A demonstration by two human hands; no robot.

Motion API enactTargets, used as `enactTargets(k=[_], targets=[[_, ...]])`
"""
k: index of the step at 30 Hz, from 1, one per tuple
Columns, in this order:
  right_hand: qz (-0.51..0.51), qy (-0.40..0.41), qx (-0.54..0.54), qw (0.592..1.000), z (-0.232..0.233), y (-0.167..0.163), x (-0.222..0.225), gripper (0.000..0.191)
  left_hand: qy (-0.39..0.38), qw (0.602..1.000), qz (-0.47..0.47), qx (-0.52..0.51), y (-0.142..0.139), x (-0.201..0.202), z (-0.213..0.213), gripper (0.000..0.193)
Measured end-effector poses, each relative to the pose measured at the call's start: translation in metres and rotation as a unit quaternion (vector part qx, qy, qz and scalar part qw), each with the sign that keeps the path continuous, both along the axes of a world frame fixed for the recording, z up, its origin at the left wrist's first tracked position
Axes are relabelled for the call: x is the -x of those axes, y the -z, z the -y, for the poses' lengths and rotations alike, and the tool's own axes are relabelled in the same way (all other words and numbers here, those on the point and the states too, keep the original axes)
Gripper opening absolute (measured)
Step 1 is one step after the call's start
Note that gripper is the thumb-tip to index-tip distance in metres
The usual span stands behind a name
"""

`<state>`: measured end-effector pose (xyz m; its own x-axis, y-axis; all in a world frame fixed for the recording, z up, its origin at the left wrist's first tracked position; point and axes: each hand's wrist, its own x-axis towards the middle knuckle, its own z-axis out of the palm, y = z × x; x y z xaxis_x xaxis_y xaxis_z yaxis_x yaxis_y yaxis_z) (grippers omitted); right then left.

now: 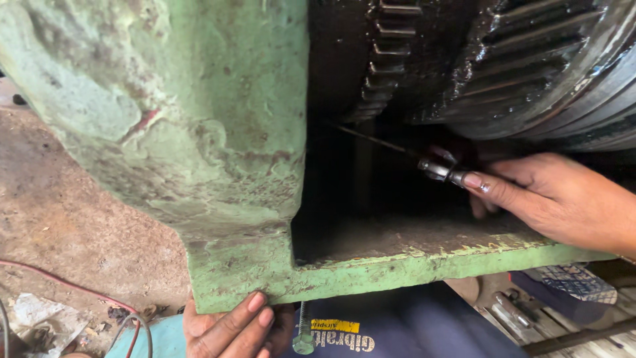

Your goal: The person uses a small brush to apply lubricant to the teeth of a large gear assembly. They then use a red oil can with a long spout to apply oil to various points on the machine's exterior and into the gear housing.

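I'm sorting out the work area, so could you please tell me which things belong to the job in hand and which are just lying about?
In use:
green machine frame
gears
small metal tool in right hand
bolt beside left hand

Lying about:
red cable
scraps on the ground
metal parts on boards

left hand (228, 328) cut off by bottom edge, palm unseen; right hand (563, 199) runs off right edge at wrist; small metal tool (440, 171) partly lost in dark cavity, tip too dim to tell; gears (530, 59) cropped at top
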<state>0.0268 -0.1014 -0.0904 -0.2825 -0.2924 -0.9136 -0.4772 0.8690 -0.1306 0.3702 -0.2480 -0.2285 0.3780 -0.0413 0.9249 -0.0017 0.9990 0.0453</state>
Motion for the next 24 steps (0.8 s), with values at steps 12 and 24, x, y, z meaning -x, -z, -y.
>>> enactTargets(k=[12, 24], targets=[[-0.054, 0.006, -0.029, 0.998, -0.028, 0.004, 0.017, 0.049, -0.048, 0.995, -0.064, 0.06, 0.007, 0.013, 0.013, 0.029], [-0.033, 0.023, -0.018, 0.999, -0.025, 0.001, 0.017, 0.05, -0.019, 0.999, 0.001, -0.034, 0.019, -0.012, -0.005, 0.022]])
